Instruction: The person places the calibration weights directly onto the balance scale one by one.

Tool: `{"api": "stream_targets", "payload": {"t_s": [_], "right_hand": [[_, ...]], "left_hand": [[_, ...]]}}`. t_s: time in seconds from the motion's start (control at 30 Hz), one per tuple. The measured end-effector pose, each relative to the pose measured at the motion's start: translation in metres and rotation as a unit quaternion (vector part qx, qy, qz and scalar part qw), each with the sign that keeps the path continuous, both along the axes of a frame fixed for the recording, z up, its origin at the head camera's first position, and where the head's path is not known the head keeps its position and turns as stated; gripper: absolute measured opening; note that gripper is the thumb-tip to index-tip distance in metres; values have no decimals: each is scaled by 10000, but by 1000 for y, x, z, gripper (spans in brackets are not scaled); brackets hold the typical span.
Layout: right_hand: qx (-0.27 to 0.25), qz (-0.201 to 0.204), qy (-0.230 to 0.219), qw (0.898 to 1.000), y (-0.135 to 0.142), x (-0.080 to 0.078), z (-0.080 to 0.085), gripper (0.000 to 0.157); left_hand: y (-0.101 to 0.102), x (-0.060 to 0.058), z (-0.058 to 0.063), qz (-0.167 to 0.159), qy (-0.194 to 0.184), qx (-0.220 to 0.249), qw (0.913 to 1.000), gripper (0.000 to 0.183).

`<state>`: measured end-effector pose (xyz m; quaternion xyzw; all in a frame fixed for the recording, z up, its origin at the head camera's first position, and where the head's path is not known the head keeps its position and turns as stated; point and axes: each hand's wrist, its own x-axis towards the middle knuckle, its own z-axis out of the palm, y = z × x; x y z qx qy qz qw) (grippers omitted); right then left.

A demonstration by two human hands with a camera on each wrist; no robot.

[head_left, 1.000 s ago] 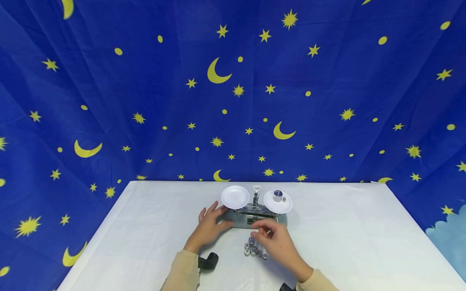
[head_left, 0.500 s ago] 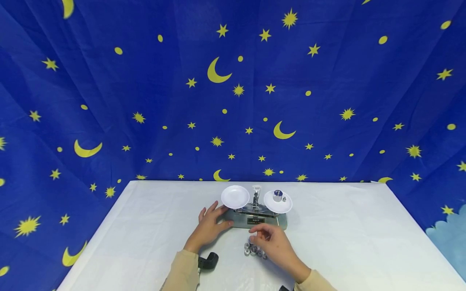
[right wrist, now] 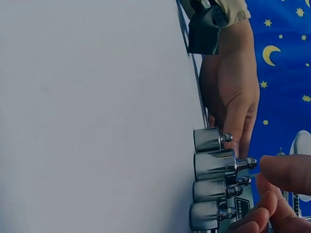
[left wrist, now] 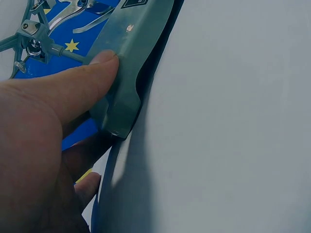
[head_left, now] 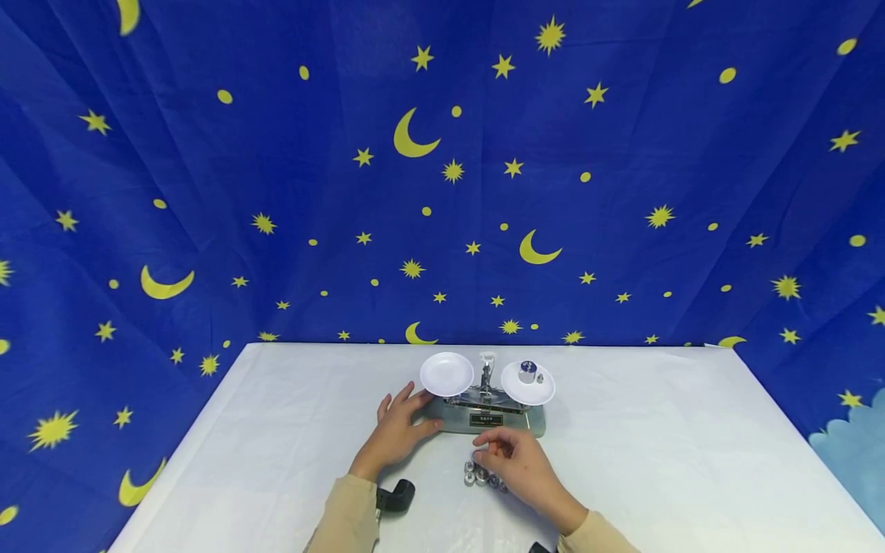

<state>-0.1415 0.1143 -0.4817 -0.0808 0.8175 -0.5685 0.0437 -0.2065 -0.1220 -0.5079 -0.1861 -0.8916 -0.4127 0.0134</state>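
Note:
A balance scale (head_left: 452,419) with a grey-green base stands mid-table in the head view. My left hand (head_left: 397,436) holds the base's left end; in the left wrist view the thumb (left wrist: 92,80) presses on top while fingers reach behind the edge. The left pan (head_left: 446,375) is bare. On the right pan (head_left: 517,393) stand a large metal weight (head_left: 528,374) and a tiny weight (head_left: 540,379). My right hand (head_left: 520,463) hovers over several knobbed metal weights (head_left: 482,477), thumb and forefinger apart, close above a tall weight's knob (right wrist: 250,162). The hand partly covers this cluster.
A white cloth covers the table (head_left: 664,438), with a blue star-and-moon curtain (head_left: 470,192) behind and at the sides. A black device (head_left: 396,497) sits at my left wrist, and another black piece (head_left: 539,548) shows by the right wrist.
My right hand has lowered slightly toward the weights, covering more of them and baring the scale's label. The left hand and the pans have not moved.

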Motion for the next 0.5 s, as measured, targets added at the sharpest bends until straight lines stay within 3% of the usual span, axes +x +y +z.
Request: {"api": "stream_targets", "payload": {"t_s": [0.5], "right_hand": [[109, 72, -236, 9996, 2, -3, -5, 17]], "left_hand": [[0, 0, 0, 13, 6, 6, 10000, 56]]}}
